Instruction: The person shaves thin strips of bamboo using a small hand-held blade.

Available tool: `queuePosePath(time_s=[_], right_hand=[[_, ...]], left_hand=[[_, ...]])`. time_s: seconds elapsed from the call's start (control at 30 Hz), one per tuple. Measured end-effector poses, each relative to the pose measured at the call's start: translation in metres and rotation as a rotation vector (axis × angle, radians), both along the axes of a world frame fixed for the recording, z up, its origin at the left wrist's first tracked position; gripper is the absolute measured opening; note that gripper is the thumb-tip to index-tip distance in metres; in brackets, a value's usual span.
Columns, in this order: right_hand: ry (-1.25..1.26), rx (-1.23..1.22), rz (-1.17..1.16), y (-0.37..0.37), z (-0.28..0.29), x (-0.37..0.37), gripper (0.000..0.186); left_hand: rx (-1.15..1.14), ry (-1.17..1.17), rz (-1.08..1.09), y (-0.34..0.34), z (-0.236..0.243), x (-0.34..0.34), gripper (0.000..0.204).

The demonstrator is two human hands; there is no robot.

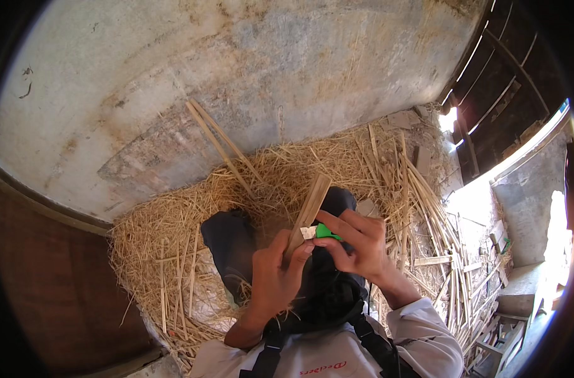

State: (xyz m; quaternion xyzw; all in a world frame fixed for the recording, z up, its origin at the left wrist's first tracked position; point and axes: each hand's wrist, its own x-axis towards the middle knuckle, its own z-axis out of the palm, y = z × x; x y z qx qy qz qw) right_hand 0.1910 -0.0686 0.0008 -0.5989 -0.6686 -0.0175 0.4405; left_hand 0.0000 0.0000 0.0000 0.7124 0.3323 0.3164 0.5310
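My left hand point(279, 274) grips a narrow piece of light brown wood point(313, 198) that slants up and away from me, its far end raised above the straw. My right hand point(356, 246) is closed on a small green-handled cutting tool point(326, 231), with a pale metal blade point(308, 232) lying against the side of the wood near my left thumb. The forefinger of my right hand rests along the wood above the tool. My dark-trousered knees are spread beneath both hands.
Loose straw point(151, 242) covers the floor around me. Two thin sticks point(218, 145) lean on the stained wall point(249, 57). Many long strips point(438, 230) lie heaped at right, near a bright opening and a concrete step point(520, 283). A dark brown panel point(47, 264) stands at left.
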Motion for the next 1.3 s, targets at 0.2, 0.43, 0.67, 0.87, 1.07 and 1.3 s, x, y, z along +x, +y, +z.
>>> queuePosePath(time_s=[0.2, 0.43, 0.67, 0.87, 1.07, 1.3], right_hand=[[0.013, -0.016, 0.033, -0.007, 0.01, 0.0, 0.044], [0.639, -0.205, 0.377, -0.007, 0.001, 0.024, 0.051], [0.29, -0.144, 0.303, -0.008, 0.008, 0.018, 0.039], [0.198, -0.152, 0.247, -0.009, 0.018, 0.015, 0.044], [0.192, -0.175, 0.188, -0.008, 0.019, 0.012, 0.043], [0.245, -0.273, 0.19, -0.01, 0.026, 0.01, 0.041]], left_hand=[[-0.378, -0.153, -0.186, 0.002, 0.002, -0.004, 0.023], [-0.593, -0.247, -0.402, 0.013, 0.004, -0.011, 0.033], [-0.352, -0.167, -0.264, 0.01, 0.006, -0.006, 0.039], [-0.087, -0.033, -0.199, 0.005, 0.016, -0.003, 0.038], [0.159, 0.079, -0.059, -0.002, 0.015, 0.001, 0.028], [0.239, 0.178, -0.048, -0.005, 0.011, 0.002, 0.019]])
